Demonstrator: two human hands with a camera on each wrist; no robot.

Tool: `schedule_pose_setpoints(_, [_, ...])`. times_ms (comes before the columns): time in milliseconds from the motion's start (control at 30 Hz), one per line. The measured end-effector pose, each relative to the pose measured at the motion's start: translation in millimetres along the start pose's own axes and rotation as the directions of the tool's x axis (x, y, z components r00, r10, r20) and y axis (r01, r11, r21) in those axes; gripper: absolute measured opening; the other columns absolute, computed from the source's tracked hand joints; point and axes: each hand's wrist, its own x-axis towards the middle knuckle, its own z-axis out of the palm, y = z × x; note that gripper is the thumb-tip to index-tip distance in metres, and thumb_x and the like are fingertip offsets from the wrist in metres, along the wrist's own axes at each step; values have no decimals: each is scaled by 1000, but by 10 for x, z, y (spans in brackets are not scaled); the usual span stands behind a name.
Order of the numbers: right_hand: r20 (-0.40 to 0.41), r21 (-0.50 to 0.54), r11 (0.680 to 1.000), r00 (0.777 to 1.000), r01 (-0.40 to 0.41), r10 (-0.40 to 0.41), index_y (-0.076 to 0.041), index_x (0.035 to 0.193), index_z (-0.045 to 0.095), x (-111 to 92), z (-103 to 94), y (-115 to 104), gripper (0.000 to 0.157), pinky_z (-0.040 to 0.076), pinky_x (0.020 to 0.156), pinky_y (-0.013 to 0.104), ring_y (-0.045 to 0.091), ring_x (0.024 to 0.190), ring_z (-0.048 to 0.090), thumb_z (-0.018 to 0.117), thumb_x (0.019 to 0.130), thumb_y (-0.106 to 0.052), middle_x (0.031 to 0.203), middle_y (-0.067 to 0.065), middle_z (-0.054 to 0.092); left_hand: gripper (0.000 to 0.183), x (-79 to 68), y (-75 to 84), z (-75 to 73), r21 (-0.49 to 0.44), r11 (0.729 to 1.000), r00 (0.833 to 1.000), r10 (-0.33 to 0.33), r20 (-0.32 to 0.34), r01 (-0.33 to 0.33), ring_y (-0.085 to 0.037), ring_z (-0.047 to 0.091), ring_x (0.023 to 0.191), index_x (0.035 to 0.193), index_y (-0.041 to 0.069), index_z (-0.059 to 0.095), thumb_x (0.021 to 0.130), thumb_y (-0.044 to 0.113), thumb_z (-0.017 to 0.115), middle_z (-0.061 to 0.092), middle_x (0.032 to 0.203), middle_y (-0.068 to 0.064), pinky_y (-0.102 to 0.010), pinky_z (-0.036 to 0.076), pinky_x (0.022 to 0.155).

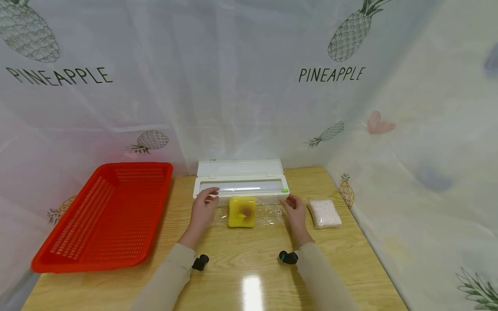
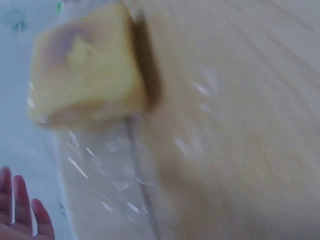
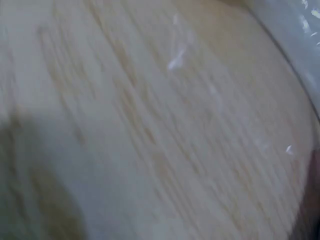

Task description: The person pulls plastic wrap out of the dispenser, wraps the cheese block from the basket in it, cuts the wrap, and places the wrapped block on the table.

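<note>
A yellow, toast-shaped block (image 1: 242, 211) with a browned patch lies on a strip of clear cling film (image 1: 268, 214), in front of a white cling film dispenser (image 1: 241, 201) with its lid raised. My left hand (image 1: 204, 207) is at the dispenser's left front corner; its fingers (image 2: 21, 200) look extended and apart in the left wrist view, with nothing seen in them. Near the right front corner and the film's right end is my right hand (image 1: 295, 211). Whether its fingertips pinch the film is too small to tell; the right wrist view is blurred.
On the left stands a red plastic basket (image 1: 157, 224) with slotted walls. A pale speckled square packet (image 1: 325, 214) lies right of my right hand. The wooden table (image 1: 233, 255) meets a pineapple-printed curtain at the back and right.
</note>
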Motion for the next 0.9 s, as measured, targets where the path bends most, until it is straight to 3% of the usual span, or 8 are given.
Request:
schedule_pose_setpoints(133, [-40, -87, 995, 998, -47, 44, -3, 123, 62, 82, 1, 15, 55, 48, 84, 34, 26, 103, 59, 78, 83, -37, 114, 14, 64, 27, 149, 186, 275, 33, 999, 986, 20, 164, -26, -25, 56, 96, 123, 4, 63, 96, 9, 61, 61, 112, -8, -41, 45, 87])
schedule_pose_setpoints(300, [-89, -127, 991, 996, -41, 30, -4, 113, 69, 137, 41, 55, 52, 47, 80, 36, 25, 94, 61, 81, 79, -41, 103, 10, 68, 30, 325, 333, 610, 97, 995, 941, 4, 339, -39, -23, 55, 99, 126, 8, 64, 99, 19, 60, 62, 111, -2, -40, 49, 84])
schedule_pose_setpoints(467, [-111, -149, 989, 994, -2, -14, -6, 107, 72, 166, 69, 127, 44, 48, 71, 28, 20, 87, 62, 81, 80, -39, 95, 6, 70, 29, 486, 404, 932, 185, 972, 889, 45, 456, -144, -24, 57, 101, 125, 7, 64, 98, 19, 61, 64, 108, -3, -40, 50, 82])
schedule_pose_setpoints(667, [-94, -117, 992, 994, 47, -58, -5, 106, 73, 146, 65, 133, 35, 48, 65, 23, 17, 81, 63, 78, 84, -32, 94, 8, 70, 32, 670, 484, 1247, 305, 895, 792, 83, 604, -326, -25, 57, 108, 124, 10, 65, 95, 21, 66, 66, 110, -4, -40, 47, 92])
schedule_pose_setpoints(800, [-85, -112, 991, 993, 68, -78, -5, 107, 74, 133, 38, 139, 32, 48, 62, 21, 13, 77, 62, 77, 85, -28, 94, 7, 71, 31, 755, 513, 1441, 371, 830, 750, 83, 656, -416, -24, 55, 108, 122, 16, 67, 92, 23, 70, 67, 109, -1, -39, 45, 92])
schedule_pose_setpoints(900, [-86, -120, 989, 991, 89, -99, -4, 107, 74, 123, 41, 145, 31, 47, 61, 21, 12, 74, 62, 77, 85, -27, 93, 8, 71, 30, 797, 536, 1555, 427, 765, 727, 77, 682, -481, -22, 54, 104, 121, 21, 68, 91, 26, 71, 68, 107, 2, -39, 46, 88])
